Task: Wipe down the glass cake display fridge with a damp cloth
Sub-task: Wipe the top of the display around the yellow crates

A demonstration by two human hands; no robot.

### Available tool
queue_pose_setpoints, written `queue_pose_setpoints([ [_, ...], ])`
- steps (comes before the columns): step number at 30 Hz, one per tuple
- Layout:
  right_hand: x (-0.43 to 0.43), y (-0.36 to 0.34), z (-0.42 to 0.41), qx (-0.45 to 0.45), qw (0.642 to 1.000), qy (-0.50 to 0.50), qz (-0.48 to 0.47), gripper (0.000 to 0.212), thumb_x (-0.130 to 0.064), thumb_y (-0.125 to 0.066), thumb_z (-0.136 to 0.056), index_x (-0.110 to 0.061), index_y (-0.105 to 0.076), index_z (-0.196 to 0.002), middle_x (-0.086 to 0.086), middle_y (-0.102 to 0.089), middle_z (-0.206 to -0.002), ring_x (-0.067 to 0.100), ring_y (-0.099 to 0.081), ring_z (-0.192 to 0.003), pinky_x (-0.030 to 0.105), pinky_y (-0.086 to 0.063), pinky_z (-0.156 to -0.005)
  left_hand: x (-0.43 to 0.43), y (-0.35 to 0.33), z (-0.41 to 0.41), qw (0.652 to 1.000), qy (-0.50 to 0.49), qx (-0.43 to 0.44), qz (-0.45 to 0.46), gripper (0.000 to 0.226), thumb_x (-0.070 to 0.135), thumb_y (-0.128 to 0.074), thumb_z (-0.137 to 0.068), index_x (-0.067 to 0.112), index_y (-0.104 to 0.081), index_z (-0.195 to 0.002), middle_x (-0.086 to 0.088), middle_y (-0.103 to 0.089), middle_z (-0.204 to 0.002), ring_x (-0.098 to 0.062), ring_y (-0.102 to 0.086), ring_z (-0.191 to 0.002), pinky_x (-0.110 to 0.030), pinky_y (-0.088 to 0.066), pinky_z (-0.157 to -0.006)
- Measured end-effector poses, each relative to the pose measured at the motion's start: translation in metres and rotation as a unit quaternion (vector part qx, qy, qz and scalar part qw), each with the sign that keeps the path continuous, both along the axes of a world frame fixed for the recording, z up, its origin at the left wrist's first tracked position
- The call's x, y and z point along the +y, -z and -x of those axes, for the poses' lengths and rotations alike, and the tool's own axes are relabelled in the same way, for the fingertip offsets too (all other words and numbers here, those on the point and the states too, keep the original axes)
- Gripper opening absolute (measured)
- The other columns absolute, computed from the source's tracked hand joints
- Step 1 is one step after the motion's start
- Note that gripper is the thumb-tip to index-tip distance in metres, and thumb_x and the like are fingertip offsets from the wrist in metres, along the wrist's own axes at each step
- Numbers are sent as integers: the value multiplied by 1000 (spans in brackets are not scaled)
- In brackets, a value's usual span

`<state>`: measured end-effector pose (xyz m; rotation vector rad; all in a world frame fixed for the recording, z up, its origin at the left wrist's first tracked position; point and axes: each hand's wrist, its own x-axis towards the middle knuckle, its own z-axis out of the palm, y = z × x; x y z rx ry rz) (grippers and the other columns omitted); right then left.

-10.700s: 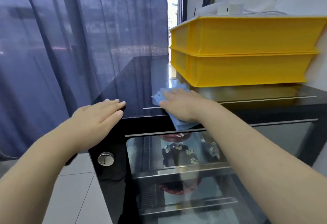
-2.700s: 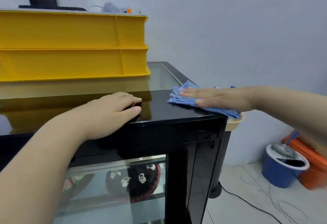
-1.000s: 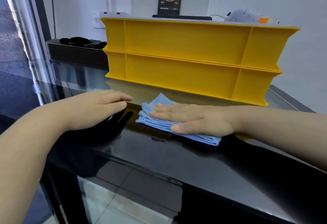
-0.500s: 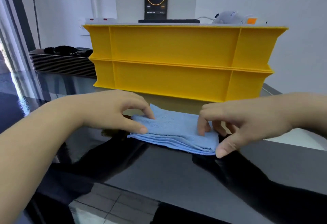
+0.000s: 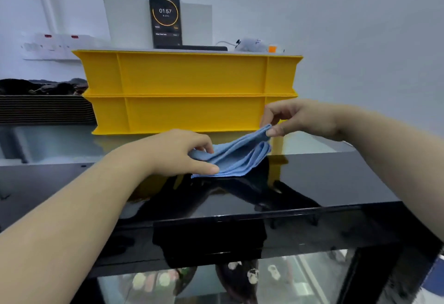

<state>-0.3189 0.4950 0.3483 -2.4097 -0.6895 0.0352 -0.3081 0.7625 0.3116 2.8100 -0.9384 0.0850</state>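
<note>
Blue cloth [image 5: 236,157] lies folded on the black fridge top [image 5: 324,178], just before the yellow crates [image 5: 192,92]. The left hand [image 5: 177,152] pinches its left end; the right hand [image 5: 298,118] pinches its right corner, lifted clear.

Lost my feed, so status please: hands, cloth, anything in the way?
Left hand grips blue cloth on fridge top. Right hand pinches its lifted corner. Yellow crates stacked just behind.

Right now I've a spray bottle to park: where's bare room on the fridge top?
Bare black fridge top lies right of the cloth, up to the front edge, and again far left of the left forearm. Crowded: yellow crates fill the back; the left hand and right hand hold the cloth at mid-top.
</note>
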Motion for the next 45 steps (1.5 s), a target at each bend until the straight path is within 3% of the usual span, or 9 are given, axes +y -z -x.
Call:
queue_pose_setpoints([
  [2, 4, -2, 8, -37, 996, 43, -67, 7, -13, -64, -86, -11, -58, -83, 11, -55, -84, 16, -48, -75, 29, -37, -67, -3, 3, -2, 999, -9, -26, 24, 32, 56, -57, -82, 37, -52, -107, 17, -53, -103, -8, -51, -96, -29, -45, -83],
  [8, 18, -1, 12, -126, 968, 141, -164, 18, -12, -53, -95, -21, -54, -80, -4, -52, -70, 8, -48, -61, 17, -34, -52, -8, -7, -4, 970, -18, -175, 167, 9, 19, -51, -88, 22, -54, -80, 0, -56, -76, -21, -49, -73, -32, -36, -59],
  [13, 28, -19, 15, -111, 930, 156, -313, 13, -13, -49, -97, -19, -49, -85, 2, -53, -73, 16, -56, -48, 21, -30, -40, 4, -46, -1, 895, -25, -100, 434, 4, 24, -61, -88, 23, -64, -86, -1, -63, -84, -14, -54, -79, -28, -40, -67],
  [18, 41, -58, 25, -143, 896, 114, -404, 10, -10, -51, -95, -16, -51, -87, 3, -55, -75, 14, -56, -45, 21, -39, -43, -2, -85, 9, 815, 7, -36, 578, 5, 20, -62, -88, 24, -62, -86, 7, -65, -84, -8, -58, -82, -27, -46, -73],
  [22, 42, -71, 30, -155, 909, 106, -372, 5, -8, -60, -89, -11, -57, -87, 1, -54, -65, 11, -51, -40, 19, -35, -39, -1, -98, 19, 803, 17, -38, 594, 7, 16, -61, -88, 22, -62, -83, 11, -66, -73, 3, -62, -65, -13, -47, -55],
  [29, 28, -75, 40, -151, 919, 119, -345, 16, -10, -61, -87, -15, -54, -74, -10, -48, -42, 10, -42, -36, 24, -24, -45, 11, -106, 38, 841, 15, -17, 540, 16, 1, -58, -85, 15, -66, -87, 2, -66, -78, -6, -62, -67, -18, -53, -60],
  [33, 22, -80, 49, -132, 927, 93, -338, 12, -9, -62, -84, -13, -57, -74, -4, -47, -45, 11, -38, -37, 23, -24, -46, 19, -109, 44, 829, 21, 27, 558, 12, 11, -65, -71, 16, -66, -82, 1, -66, -68, -9, -59, -55, -20, -53, -55],
  [38, 25, -71, 31, -91, 938, 127, -310, 15, -9, -64, -84, -15, -58, -71, -4, -52, -51, 10, -44, -40, 25, -27, -49, 15, -102, 30, 842, -33, 28, 537, 11, 6, -61, -84, 16, -65, -84, 0, -66, -73, -10, -61, -62, -23, -54, -62],
  [45, 25, -50, 31, -158, 921, 91, -345, 17, -14, -57, -91, -21, -53, -76, -7, -56, -75, 9, -50, -72, 27, -35, -67, 8, -88, 27, 820, -24, -22, 571, 12, 8, -61, -85, 20, -64, -83, 5, -64, -74, -10, -58, -75, -29, -49, -77],
])
